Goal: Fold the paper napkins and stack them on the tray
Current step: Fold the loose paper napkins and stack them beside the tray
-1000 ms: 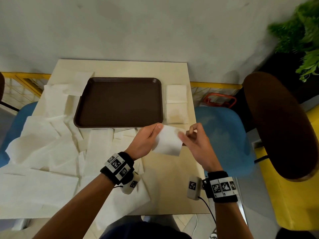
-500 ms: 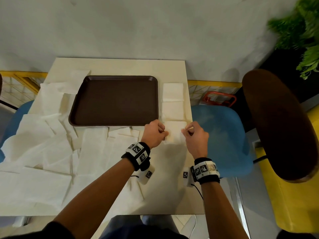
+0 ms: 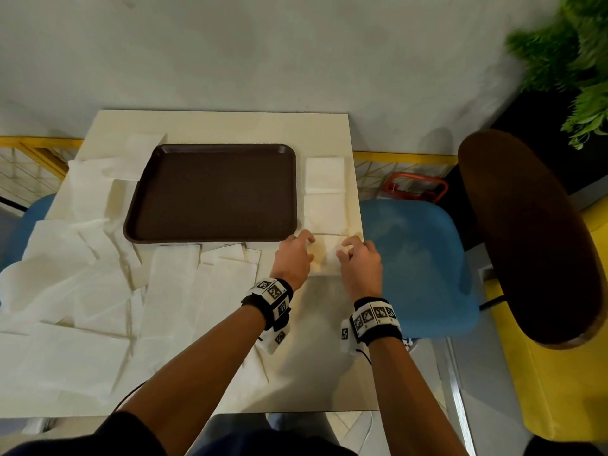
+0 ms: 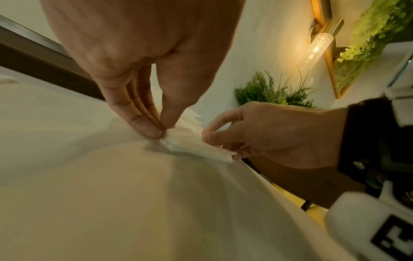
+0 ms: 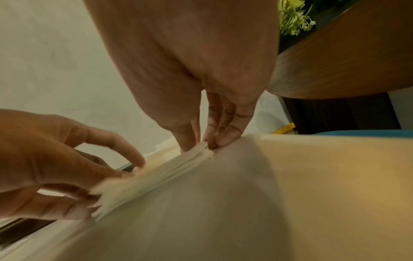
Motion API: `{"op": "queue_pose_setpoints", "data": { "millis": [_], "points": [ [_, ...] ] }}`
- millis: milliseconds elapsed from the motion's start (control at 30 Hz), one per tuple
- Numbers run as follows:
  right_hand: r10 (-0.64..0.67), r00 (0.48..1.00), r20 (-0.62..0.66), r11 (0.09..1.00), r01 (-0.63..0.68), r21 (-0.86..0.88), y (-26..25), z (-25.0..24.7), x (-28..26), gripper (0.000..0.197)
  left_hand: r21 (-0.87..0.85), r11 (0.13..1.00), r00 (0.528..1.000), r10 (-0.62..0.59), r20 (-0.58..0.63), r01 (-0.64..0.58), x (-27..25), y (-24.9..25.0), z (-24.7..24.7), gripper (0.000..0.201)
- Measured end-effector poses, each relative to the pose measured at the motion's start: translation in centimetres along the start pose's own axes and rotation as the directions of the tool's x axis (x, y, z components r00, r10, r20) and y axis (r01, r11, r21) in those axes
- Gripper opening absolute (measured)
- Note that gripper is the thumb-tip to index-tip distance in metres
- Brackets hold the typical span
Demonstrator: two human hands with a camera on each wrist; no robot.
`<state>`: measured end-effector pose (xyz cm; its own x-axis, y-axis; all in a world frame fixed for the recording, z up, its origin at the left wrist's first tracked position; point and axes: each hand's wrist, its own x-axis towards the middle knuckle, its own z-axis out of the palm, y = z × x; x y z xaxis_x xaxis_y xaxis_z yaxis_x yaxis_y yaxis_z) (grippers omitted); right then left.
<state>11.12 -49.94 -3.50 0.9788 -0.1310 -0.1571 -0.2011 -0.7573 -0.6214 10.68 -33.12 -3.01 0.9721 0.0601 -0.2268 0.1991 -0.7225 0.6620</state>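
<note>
A small folded white napkin (image 3: 325, 256) lies on the table just off the near right corner of the empty brown tray (image 3: 210, 192). My left hand (image 3: 297, 255) pinches its left corner (image 4: 166, 139) between thumb and fingers. My right hand (image 3: 353, 255) pinches the right corner (image 5: 204, 147) the same way. In both wrist views the napkin (image 4: 194, 144) (image 5: 154, 178) sits low on the tabletop, its layered edges showing. Two more folded napkins (image 3: 324, 176) (image 3: 324, 213) lie in a row beyond it, beside the tray's right rim.
Several unfolded white napkins (image 3: 82, 264) cover the left and near part of the beige table (image 3: 316, 357). A blue chair (image 3: 418, 264) stands right of the table edge, and a brown chair back (image 3: 533, 232) beyond it. Green plants (image 3: 579, 60) hang at top right.
Both hands carried the folded napkin forward from mid-air and lowered it onto the table, in line with the two folded napkins beside the tray.
</note>
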Motion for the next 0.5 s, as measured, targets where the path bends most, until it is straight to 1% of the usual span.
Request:
{"op": "queue_pose_setpoints", "data": {
  "millis": [133, 233, 300, 400, 500],
  "points": [
    [0.004, 0.999, 0.032, 0.997, -0.002, -0.078, -0.7, -0.3, -0.1, 0.023, 0.069, 0.997, 0.998, -0.021, 0.062, 0.017, -0.3, 0.3, -0.4, 0.039],
    [-0.016, 1.000, 0.025, 0.984, 0.020, -0.176, -1.4, -0.8, -0.8, 0.030, 0.060, 0.998, 0.996, 0.007, 0.094, -0.012, -1.0, 0.1, -1.5, 0.047],
    [-0.042, 0.999, -0.025, 0.985, 0.037, -0.166, -2.3, -1.1, -1.8, 0.030, 0.016, 0.998, 0.997, 0.052, 0.058, -0.053, -1.9, -0.4, -2.9, 0.043],
    [-0.092, 0.992, -0.085, 0.995, 0.088, -0.047, -4.1, -0.9, -3.9, 0.023, -0.007, 0.994, 0.994, 0.110, -0.030, -0.110, -4.1, -2.1, -5.7, 0.031],
    [-0.130, 0.989, -0.070, 0.990, 0.134, 0.050, -6.1, 0.4, -6.7, 0.015, -0.045, 0.995, 0.988, 0.087, -0.131, -0.094, -6.6, -5.4, -8.9, 0.023]
  ]
}}
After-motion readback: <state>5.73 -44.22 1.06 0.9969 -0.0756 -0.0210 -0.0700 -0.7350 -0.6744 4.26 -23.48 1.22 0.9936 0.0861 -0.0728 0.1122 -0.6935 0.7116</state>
